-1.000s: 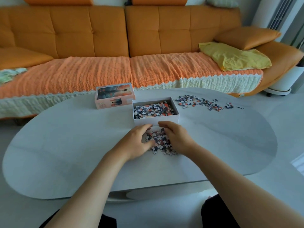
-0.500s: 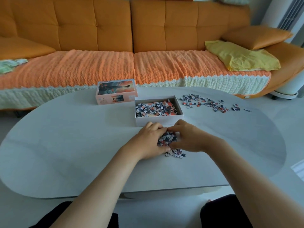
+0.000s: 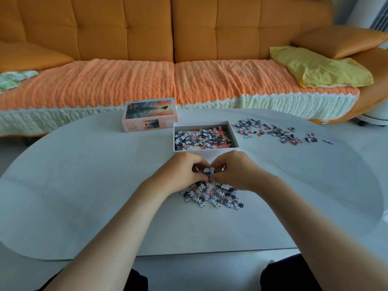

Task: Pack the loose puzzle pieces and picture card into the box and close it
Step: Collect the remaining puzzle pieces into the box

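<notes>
An open white box [image 3: 205,151] stands on the grey table, with many puzzle pieces lying over an orange picture card inside it. Just in front of it, my left hand [image 3: 180,172] and my right hand [image 3: 235,171] are cupped together around a clump of puzzle pieces [image 3: 209,171], lifted slightly off the table. Below my hands a loose pile of pieces [image 3: 212,195] remains on the table. A second scatter of pieces [image 3: 270,131] lies to the right of the box. The box lid [image 3: 150,114], printed with a picture, sits behind and left of the box.
The rounded grey table [image 3: 84,185] fills the middle of the view. Behind it runs an orange sofa [image 3: 168,38] with a knitted orange cover, a yellow cloth [image 3: 319,68] and an orange cushion [image 3: 338,40] at its right end.
My hands have drawn together and scooped up a clump of pieces from the near pile, rising toward the box. The camera has tilted down and closer.
</notes>
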Demonstrator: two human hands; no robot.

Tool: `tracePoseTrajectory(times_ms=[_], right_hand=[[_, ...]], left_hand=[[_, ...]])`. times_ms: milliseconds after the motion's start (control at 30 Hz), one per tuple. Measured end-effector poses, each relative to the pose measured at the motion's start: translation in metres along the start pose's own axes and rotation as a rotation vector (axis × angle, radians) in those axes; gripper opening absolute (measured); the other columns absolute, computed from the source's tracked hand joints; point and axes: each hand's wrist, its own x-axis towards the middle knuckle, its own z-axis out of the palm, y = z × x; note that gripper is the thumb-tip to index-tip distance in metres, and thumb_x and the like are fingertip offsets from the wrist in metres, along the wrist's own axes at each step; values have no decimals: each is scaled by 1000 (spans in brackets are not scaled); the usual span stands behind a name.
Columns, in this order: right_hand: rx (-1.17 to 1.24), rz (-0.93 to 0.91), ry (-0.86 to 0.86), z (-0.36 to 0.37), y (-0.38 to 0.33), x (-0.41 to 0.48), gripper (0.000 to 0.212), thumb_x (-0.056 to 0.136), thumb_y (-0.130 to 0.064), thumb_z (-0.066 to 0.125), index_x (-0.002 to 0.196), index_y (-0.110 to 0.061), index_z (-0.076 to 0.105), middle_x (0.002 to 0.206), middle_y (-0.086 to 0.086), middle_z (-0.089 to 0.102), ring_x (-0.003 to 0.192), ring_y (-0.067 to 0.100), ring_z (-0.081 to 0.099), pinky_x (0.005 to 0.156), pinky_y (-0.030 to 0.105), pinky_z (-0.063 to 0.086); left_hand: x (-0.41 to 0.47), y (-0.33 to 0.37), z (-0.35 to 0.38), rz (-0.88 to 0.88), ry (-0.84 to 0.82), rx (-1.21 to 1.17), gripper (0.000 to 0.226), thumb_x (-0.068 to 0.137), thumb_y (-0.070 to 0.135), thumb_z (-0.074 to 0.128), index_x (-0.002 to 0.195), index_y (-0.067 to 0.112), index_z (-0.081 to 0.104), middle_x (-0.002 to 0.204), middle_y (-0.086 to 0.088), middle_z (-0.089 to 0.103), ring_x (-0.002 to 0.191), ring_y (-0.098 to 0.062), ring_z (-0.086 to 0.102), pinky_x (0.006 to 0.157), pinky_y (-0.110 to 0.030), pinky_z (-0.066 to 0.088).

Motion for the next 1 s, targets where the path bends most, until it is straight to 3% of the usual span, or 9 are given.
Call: tracePoseTrajectory(times_ms=[100, 233, 400, 500, 633, 767, 867, 933, 1000], right_hand=[[36, 22, 40, -10, 0, 5, 13, 79, -24, 78, 90, -23, 74, 83, -9, 70, 63, 4, 64, 60, 14, 51], [186, 16, 93, -26, -8, 7, 10, 80, -17, 77, 84, -23, 70, 72, -5, 70, 56, 11, 68, 57, 23, 57], [304, -64, 433, -33, -12, 27, 9, 80, -13, 77, 84, -22, 74, 70, -11, 67, 59, 4, 61, 53, 17, 48], [297, -33, 507, -27, -8, 39, 11, 84, -14, 73, 93, -19, 76, 77, -6, 71, 65, 12, 64, 57, 20, 52], [100, -87, 397, -17, 3, 47, 28, 90, -15, 66, 118, -18, 69, 108, -2, 72, 90, 8, 64, 80, 13, 44], [4, -214, 430, -18, 9, 44, 29, 90, -5, 62, 113, -20, 72, 113, -5, 68, 84, 3, 57, 74, -5, 33], [-17, -356, 440, -25, 8, 32, 24, 89, -5, 63, 100, -22, 75, 97, -9, 68, 73, 2, 58, 73, 8, 45], [-26, -355, 271, -29, 2, 18, 19, 89, -14, 64, 100, -26, 75, 91, -17, 66, 72, 1, 62, 72, 17, 50], [-72, -305, 38, -28, -4, 6, 21, 86, -28, 68, 107, -30, 72, 95, -21, 64, 77, 0, 62, 73, 19, 50]], left_hand=[[2, 0, -6, -6, 63, -46, 24, 80, 24, 79, 103, 24, 74, 87, 17, 67, 75, 7, 60, 63, -3, 41], [10, 4, -17, 6, 184, -170, 17, 79, 20, 80, 94, 27, 75, 78, 19, 67, 70, 10, 59, 62, -5, 42], [31, 0, -32, 32, 429, -186, 19, 84, 21, 75, 103, 25, 75, 85, 15, 71, 73, 10, 60, 62, -2, 37], [41, -9, -30, 25, 429, -69, 23, 90, 16, 68, 111, 21, 73, 102, 6, 73, 87, 0, 62, 74, -9, 41], [45, -20, -20, 79, 281, 113, 31, 96, 18, 57, 125, 25, 66, 114, 2, 68, 106, -17, 61, 90, -31, 48], [39, -23, -21, 135, 364, 168, 32, 94, 22, 60, 126, 19, 65, 122, 3, 63, 115, -18, 54, 101, -37, 43], [26, -20, -24, 203, 463, 201, 24, 91, 23, 64, 115, 20, 69, 108, 8, 62, 96, -10, 53, 82, -28, 45], [16, -13, -24, 232, 437, 204, 17, 90, 25, 65, 105, 22, 70, 99, 13, 58, 75, -1, 47, 65, -23, 41], [7, -8, -22, 212, 271, 209, 17, 88, 33, 66, 103, 27, 67, 98, 17, 55, 72, -1, 51, 62, -23, 40]])
